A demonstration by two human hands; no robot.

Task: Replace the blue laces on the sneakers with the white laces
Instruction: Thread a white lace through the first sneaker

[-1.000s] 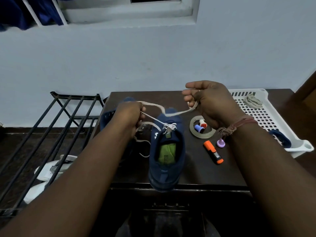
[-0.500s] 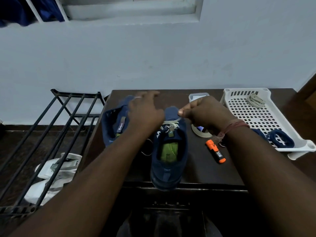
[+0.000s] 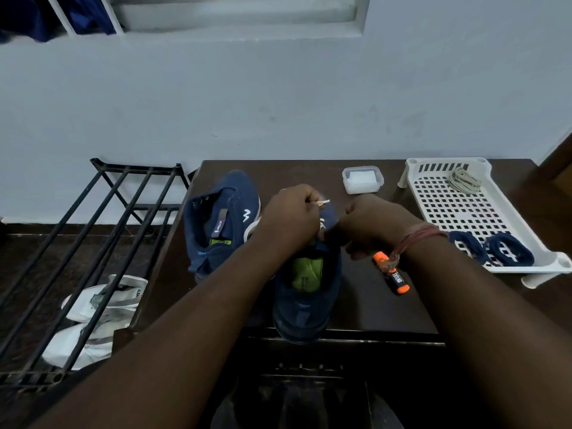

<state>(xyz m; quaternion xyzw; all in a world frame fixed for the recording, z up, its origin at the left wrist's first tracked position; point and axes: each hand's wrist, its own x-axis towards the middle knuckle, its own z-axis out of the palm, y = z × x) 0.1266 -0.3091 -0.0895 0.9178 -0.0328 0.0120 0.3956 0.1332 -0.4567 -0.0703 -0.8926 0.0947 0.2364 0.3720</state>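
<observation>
Lacing on the near navy mesh sneaker (image 3: 306, 292) looks almost finished: white flat lace (image 3: 322, 225) crosses its upper eyelets, and my left hand (image 3: 291, 219) pinches the lace end, its pale plastic tip poking out past the knuckles. My right hand (image 3: 371, 226) is curled tight at the shoe's tongue; I think its grip is on the other lace end, though the fingers hide it. That sneaker sits at the front edge of the dark wooden surface (image 3: 356, 305), heel overhanging, green insole showing.

The second navy sneaker (image 3: 221, 221) lies tilted just beside it to the left, eyelets bare, so I judge it not yet laced. Two coiled dark blue laces (image 3: 492, 247) rest in the white perforated plastic tray (image 3: 464, 212) on the right, already removed, with a bundled pale lace (image 3: 464, 180) at the tray's far end, presumably for the second shoe.

An orange highlighter pen (image 3: 393, 274) lies near my right wrist, and a small clear lidded box (image 3: 362, 180) stands farther back.
</observation>
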